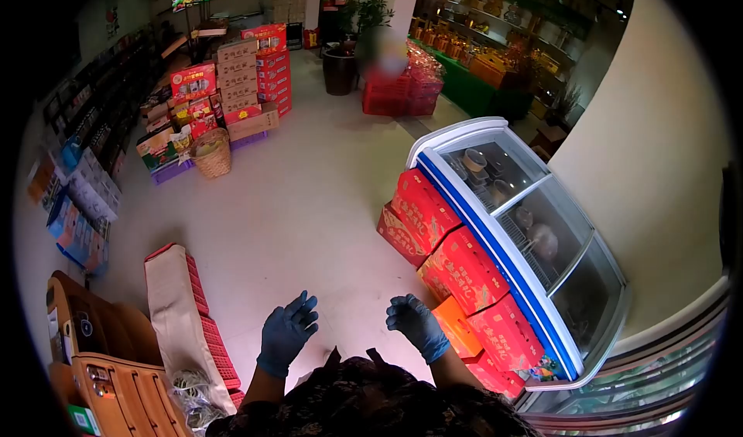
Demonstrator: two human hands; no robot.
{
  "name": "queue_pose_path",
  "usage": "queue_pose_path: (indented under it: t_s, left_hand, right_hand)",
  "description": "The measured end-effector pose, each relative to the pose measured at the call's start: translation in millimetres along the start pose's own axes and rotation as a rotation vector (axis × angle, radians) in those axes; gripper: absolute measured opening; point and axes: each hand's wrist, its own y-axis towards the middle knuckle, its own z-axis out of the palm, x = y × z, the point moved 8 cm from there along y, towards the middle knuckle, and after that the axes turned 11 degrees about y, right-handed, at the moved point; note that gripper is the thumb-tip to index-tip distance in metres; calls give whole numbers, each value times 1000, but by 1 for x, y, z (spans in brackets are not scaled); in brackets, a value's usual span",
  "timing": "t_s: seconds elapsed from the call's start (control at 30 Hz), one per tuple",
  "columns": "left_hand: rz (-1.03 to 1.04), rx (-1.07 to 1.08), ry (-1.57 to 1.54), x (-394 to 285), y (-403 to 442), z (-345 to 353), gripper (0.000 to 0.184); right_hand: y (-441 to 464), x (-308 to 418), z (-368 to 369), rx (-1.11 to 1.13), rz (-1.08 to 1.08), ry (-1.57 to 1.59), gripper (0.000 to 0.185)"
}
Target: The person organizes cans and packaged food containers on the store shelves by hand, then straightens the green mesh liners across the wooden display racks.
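Note:
Both hands wear blue gloves and are raised in front of my body above the floor. My left hand (288, 333) has its fingers stretched and partly spread, with nothing in it. Across from it, my right hand (419, 327) is loosely bent, its fingers apart from the palm and no object visible in it. Nearest to the right hand are an orange box (458, 326) and stacked red gift boxes (464, 271). To the left of my left hand stands a long row of red crates (219, 349) topped with a beige cloth (174, 305).
A glass-topped display freezer (495, 224) stands behind the red boxes on the right. Wooden shelving (124, 394) is at lower left. Farther off are a wicker basket (210, 154), stacked cartons (238, 81), a potted plant (339, 69) and red crates (387, 97).

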Motion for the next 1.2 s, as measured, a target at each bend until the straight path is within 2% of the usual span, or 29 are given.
queue_pose_path:
  t_s: [0.07, 0.1, 0.17, 0.2, 0.27, 0.5, 0.63, 0.73, 0.9, 0.93, 1.0, 1.2]
  left_hand:
    - [40, -54, 53, -5, -15, 30, 69]
    - [129, 8, 2, -35, 65, 14, 69]
    - [142, -50, 29, -54, 49, 9, 69]
    - [162, -80, 101, -84, 47, -2, 71]
    - [186, -140, 81, -98, 35, -6, 72]
    - [392, -321, -85, -59, 47, -8, 81]
    - [514, -407, -100, -52, 60, -9, 78]
    - [576, -491, -169, -38, 71, -14, 66]
    - [660, -638, -148, -28, 68, -13, 60]
    - [665, -650, -137, -31, 64, -11, 74]
    - [685, -659, -175, -31, 54, -14, 76]
    - [732, -637, -174, -72, 35, -22, 85]
  right_hand:
    - [-28, 9, -5, -46, -26, 30, 39]
    - [41, 62, -2, -39, -44, -37, 42]
    - [51, 37, -6, -61, 27, 50, 50]
    - [80, 21, 5, -23, 24, 44, 53]
    - [105, 9, 18, -14, 38, -14, 60]
    - [194, 55, 31, 181, 261, -197, 75]
    - [241, 59, 48, 333, 397, -281, 81]
    - [257, 60, 54, 446, 492, -336, 88]
    - [275, 44, 38, 436, 665, -337, 89]
    - [278, 36, 36, 422, 696, -338, 89]
    - [281, 24, 39, 404, 745, -323, 88]
    - [296, -4, 97, 523, 677, -335, 88]
